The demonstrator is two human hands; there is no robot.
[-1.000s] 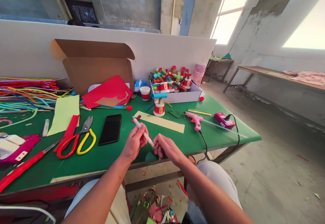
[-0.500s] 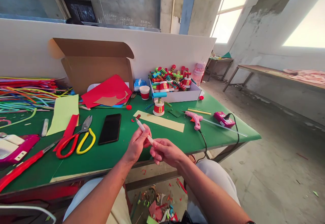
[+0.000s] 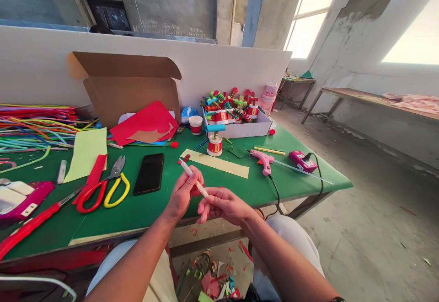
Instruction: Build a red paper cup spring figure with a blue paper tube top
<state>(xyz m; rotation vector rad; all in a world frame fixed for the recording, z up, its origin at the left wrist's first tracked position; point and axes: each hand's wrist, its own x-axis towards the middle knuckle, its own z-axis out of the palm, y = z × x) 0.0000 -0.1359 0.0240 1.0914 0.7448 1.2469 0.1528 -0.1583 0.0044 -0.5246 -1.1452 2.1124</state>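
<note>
My left hand [image 3: 182,194] is closed around a thin white pen [image 3: 188,173] with a red tip, held slanted above the near edge of the green table [image 3: 144,210]. My right hand [image 3: 219,204] pinches the pen's lower end, where a small red piece shows between the fingers. Both hands touch each other over the table edge. A yellow paper strip [image 3: 219,163] lies just beyond them.
Red and yellow scissors [image 3: 103,191] and a black phone [image 3: 148,174] lie to the left. A pink glue gun [image 3: 263,161] with cord, a white box [image 3: 240,130] of colourful craft figures, an open cardboard box [image 3: 130,87] and pipe cleaners [image 3: 34,126] surround them.
My right hand has slid left along the pen's lower end towards my left hand, and the pen has tilted slightly. Nothing on the table moved.
</note>
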